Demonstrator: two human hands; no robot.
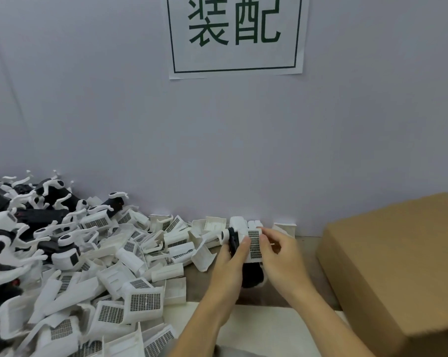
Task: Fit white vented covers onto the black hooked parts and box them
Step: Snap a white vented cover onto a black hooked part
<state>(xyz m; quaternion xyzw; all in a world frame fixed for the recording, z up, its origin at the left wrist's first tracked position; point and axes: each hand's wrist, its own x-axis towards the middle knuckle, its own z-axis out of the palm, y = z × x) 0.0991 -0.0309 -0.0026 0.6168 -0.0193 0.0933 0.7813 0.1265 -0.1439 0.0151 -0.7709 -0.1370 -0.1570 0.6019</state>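
Pale grey wall behind the bench; a paper sign with two large green characters in a green frame is stuck high on it.

Centre of bench, held above the surface: one black hooked part with a white vented cover against its upper end. Grid of the vent faces up and toward the viewer. A black round piece shows at the left of the cover, beside a white cylindrical end.

Left hand: fingers curled around the left side of the part, thumb pressed on the cover's lower left edge. Clamped on the pair.

Right hand: fingertips pinching the right edge of the cover, thumb on top near the grid. Also closed on it. Both forearms come in from the bottom edge.

Just behind the hands, against the wall, lie a few loose white pieces.

Left of the hands: large heap of loose covers, many grid-side up, spreading from the wall to the near edge. Far left, the heap mixes with black parts carrying white hooks.

Right: brown cardboard box, its flaps appearing closed from this angle, set at a slant, near the right hand but apart from it.

Near edge beneath the forearms: a white sheet on the brown tabletop.
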